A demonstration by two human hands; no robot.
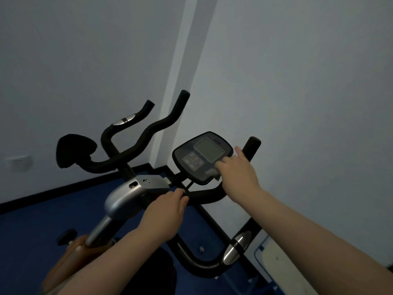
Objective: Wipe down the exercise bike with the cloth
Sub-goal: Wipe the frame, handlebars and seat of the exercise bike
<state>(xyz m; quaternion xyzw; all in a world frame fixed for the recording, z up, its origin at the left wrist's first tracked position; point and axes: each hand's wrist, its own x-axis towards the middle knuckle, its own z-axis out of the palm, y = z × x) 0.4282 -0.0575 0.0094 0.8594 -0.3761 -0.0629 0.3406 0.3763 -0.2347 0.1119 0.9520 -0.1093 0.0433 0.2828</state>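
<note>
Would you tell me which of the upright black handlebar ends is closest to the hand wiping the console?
The handlebar end right of the console, just beyond the right hand; the other two rise far left.
</note>
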